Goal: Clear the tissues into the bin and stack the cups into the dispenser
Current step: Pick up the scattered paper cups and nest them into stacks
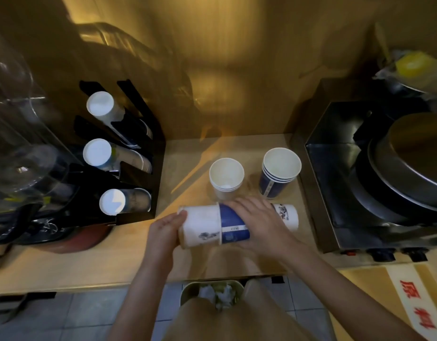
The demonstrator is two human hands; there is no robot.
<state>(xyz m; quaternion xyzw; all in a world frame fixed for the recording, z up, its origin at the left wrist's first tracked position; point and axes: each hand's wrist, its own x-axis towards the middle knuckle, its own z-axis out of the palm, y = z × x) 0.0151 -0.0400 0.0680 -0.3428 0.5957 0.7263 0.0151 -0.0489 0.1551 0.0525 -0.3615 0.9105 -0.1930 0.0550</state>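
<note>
Both my hands hold a sideways row of nested paper cups over the counter. My left hand (167,228) grips the white cup (200,225) at its left end. My right hand (256,223) wraps the blue cup (233,226) in the middle, and a white patterned cup (287,214) sticks out to the right. Behind them stand a white cup stack (226,177) and a blue cup stack (278,172), both upright. The black cup dispenser (138,173) at the left holds three rows of cups. Below the counter edge, the bin (190,290) contains crumpled tissues (221,295).
A steel cooker box (335,193) with a large round pan (409,168) fills the counter's right side. Clear plastic containers (15,134) and a dark red dish (82,239) sit at the left. A sign with red characters (416,306) lies at the lower right.
</note>
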